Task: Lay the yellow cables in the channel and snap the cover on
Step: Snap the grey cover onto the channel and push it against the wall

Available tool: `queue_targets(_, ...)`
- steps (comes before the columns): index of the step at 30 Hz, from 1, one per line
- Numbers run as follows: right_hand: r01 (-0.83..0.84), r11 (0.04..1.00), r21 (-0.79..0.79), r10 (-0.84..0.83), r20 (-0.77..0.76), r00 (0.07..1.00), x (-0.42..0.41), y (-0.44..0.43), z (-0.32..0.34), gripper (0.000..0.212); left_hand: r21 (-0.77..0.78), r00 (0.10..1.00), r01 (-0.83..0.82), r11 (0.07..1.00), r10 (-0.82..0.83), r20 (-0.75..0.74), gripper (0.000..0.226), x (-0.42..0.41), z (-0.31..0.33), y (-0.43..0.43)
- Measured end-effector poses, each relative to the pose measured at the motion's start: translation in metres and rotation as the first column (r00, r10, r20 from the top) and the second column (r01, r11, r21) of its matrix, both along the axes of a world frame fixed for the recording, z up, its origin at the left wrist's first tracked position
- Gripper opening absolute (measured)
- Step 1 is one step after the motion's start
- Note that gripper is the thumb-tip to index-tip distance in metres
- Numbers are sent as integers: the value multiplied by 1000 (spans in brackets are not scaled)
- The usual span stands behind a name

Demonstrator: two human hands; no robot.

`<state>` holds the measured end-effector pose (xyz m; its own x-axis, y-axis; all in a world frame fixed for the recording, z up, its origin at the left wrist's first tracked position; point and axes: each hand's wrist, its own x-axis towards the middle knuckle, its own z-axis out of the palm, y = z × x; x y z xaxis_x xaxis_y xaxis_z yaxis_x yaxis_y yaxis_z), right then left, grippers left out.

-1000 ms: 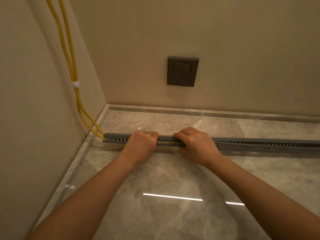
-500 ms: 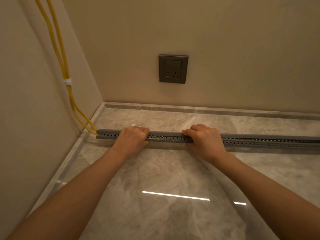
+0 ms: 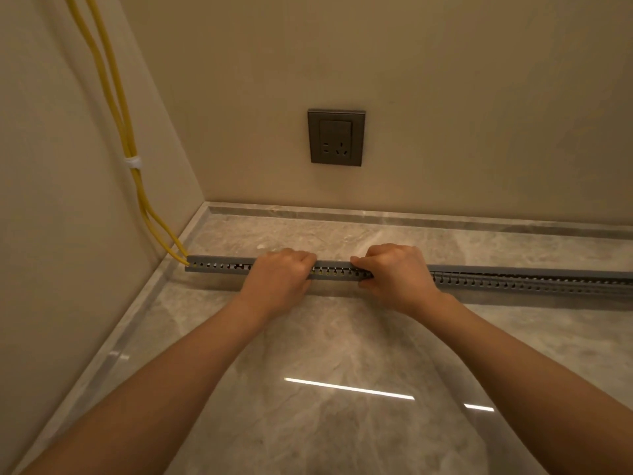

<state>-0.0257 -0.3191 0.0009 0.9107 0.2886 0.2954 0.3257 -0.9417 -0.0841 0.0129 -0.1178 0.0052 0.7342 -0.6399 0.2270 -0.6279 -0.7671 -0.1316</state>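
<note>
While I watch through the head camera, I take the wall socket (image 3: pixel 336 138) on the back wall as my reference. Below it, spreading toward me, lies the polished marble surface (image 3: pixel 342 440), with a bright streak of reflected light (image 3: pixel 349 389) well below the socket.

Across that surface, below the socket, the grey channel (image 3: pixel 334 269) runs from far left of the socket out past the right edge of view. Its near side is lined with small holes, and I see yellow through those directly under the socket. Right of the socket a flat grey cover (image 3: pixel 513 270) lies along the channel's top; whether it is fully seated I cannot tell.

The left hand (image 3: pixel 279 274), below and left of the socket, grips the channel with its fingers curled over the top. The right hand (image 3: pixel 397 272), below and right, grips it likewise, thumb on the near side.

The yellow cables (image 3: pixel 116 97) come down the side wall far left of the socket and enter the channel's left end. A white tie (image 3: pixel 133 162) binds them at about socket height.
</note>
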Motion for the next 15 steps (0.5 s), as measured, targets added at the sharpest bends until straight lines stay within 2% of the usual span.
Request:
queue_targets(3,-35,999,11,34,64,997,-3,1,1,28,-73,999,21,997,-23,-25,27,-11,-2,-35)
queue_targets(6,-25,1000,-5,25,104,994,-4,3,4,24,-127,997,-68,990,62,-49,26,-15,-6,-57)
queue_targets(10,11,1000,-15,-8,190,982,-2,5,2,22,-76,996,-88,993,88,-1,24,-8,-9,-60)
queue_targets(15,22,998,-55,-4,315,949,5,4,-10,24,-4,993,2,1000,-1,116,22,4,-2,-55)
